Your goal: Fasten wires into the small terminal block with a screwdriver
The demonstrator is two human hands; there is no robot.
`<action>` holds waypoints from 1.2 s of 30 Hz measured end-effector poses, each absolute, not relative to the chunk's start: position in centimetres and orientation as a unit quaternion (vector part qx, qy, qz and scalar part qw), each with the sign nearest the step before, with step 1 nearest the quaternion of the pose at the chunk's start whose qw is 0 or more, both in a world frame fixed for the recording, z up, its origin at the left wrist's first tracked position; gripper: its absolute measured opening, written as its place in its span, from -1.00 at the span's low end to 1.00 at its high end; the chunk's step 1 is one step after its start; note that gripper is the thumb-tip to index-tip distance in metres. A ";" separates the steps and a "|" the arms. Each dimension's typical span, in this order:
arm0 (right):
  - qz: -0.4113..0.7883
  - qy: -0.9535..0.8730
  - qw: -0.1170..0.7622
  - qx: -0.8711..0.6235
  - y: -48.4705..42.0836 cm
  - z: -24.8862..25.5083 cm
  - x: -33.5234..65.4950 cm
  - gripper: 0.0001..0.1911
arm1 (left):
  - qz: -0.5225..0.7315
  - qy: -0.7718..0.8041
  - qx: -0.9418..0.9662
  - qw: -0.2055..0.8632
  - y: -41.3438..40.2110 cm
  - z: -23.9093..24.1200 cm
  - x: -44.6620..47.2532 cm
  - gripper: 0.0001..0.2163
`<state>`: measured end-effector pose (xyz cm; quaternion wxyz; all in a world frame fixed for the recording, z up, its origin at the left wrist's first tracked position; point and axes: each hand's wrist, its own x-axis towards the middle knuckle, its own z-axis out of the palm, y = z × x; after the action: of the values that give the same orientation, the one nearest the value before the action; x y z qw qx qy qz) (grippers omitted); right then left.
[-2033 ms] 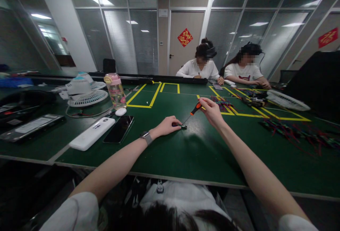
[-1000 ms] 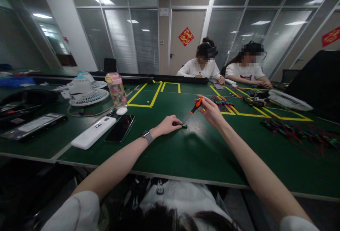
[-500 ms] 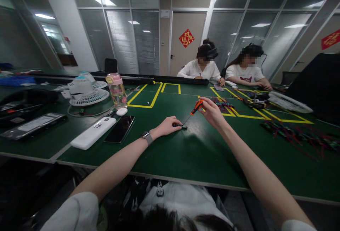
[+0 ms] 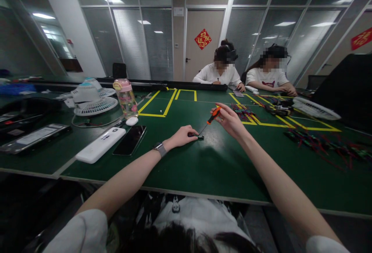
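My right hand (image 4: 229, 118) is closed on the handle end of an orange and black screwdriver (image 4: 213, 116). Its thin shaft slants down to the left, and the tip meets a small green terminal block or circuit piece (image 4: 200, 137) on the table; its exact kind is too small to tell. With fingers and thumb pinched, my left hand (image 4: 185, 135) steadies that piece against the green tabletop (image 4: 186, 164). Part of the piece is hidden under my left fingers. A watch (image 4: 159, 149) sits on my left wrist.
Left of my arm lie a black phone (image 4: 129, 140), a white power bank (image 4: 101, 145) and a small white case (image 4: 131, 121). A pink-lidded bottle (image 4: 126, 100) and white fans (image 4: 95, 102) stand behind. Wire bundles (image 4: 322, 148) lie right. Two people (image 4: 221, 73) sit across.
The view has shifted slightly. My right hand has moved a little on the screwdriver handle, its fingers opening somewhat. My left hand stays on the small piece.
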<state>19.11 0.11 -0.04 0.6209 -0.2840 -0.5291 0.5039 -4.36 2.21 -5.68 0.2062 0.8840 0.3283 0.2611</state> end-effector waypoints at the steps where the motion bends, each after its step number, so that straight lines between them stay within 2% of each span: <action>1: 0.503 -0.530 0.620 -0.284 0.1 -0.1 19.1 -0.66 | 0.261 0.328 0.885 0.204 2.2 -5.7 -4.4 -0.81; 10: 0.489 -0.505 0.640 -0.308 0.7 -0.5 19.2 -0.72 | 0.263 0.337 0.877 0.218 2.0 -5.4 -4.3 -0.80; 16: 0.510 -0.510 0.627 -0.294 0.5 -0.3 19.3 -0.64 | 0.262 0.330 0.880 0.220 2.5 -5.9 -4.5 -0.77; 26: 0.518 -0.504 0.624 -0.297 0.6 -0.6 19.2 -0.72 | 0.263 0.333 0.880 0.213 2.2 -5.7 -4.3 -0.79; 33: 0.534 -0.507 0.616 -0.282 0.3 -0.3 19.1 -0.61 | 0.250 0.332 0.889 0.194 1.9 -5.2 -4.3 -0.80; 36: 0.528 -0.520 0.612 -0.275 0.2 -0.2 19.0 -0.64 | 0.248 0.335 0.887 0.199 1.9 -5.2 -4.4 -0.80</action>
<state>18.99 0.21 -0.18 0.6116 -0.2755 -0.5203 0.5285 -4.36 1.93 -5.25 0.1987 0.8868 0.3353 0.2484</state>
